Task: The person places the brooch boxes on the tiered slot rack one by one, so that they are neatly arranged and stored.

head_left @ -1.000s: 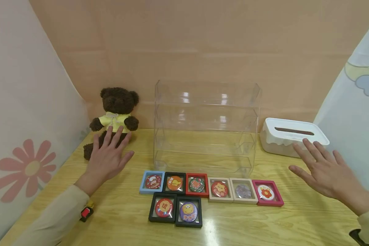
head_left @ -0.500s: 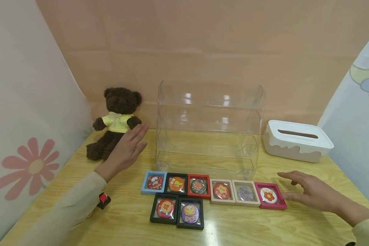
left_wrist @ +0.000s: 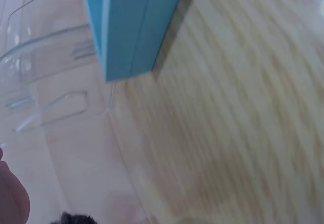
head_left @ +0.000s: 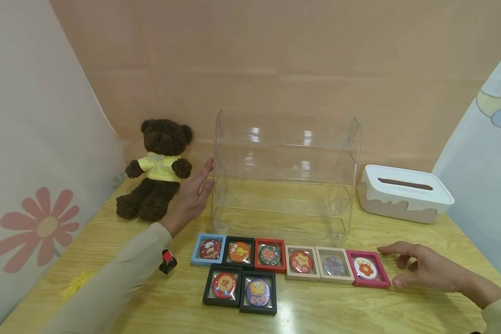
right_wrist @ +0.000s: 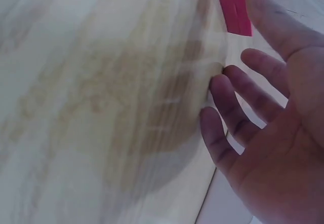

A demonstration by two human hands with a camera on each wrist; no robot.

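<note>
Eight framed badges [head_left: 269, 254] lie on the table [head_left: 317, 306], before a clear tiered rack [head_left: 284, 176]. Step in hand appears to be a reach for the magenta-framed flower badge [head_left: 365, 269], back row's right end; the next move calls for an edge pinch. Right hand [head_left: 432, 269]: loosely curved just beside it, grasping nothing. Left hand [head_left: 193, 197]: fingers extended beside the rack, unloaded; contact unclear.

Left arm [head_left: 121, 273] stretched forward, left fingers [head_left: 202, 174] straight, right arm [head_left: 480, 287] angled inward, right fingers [head_left: 401, 248] loosely bent
</note>
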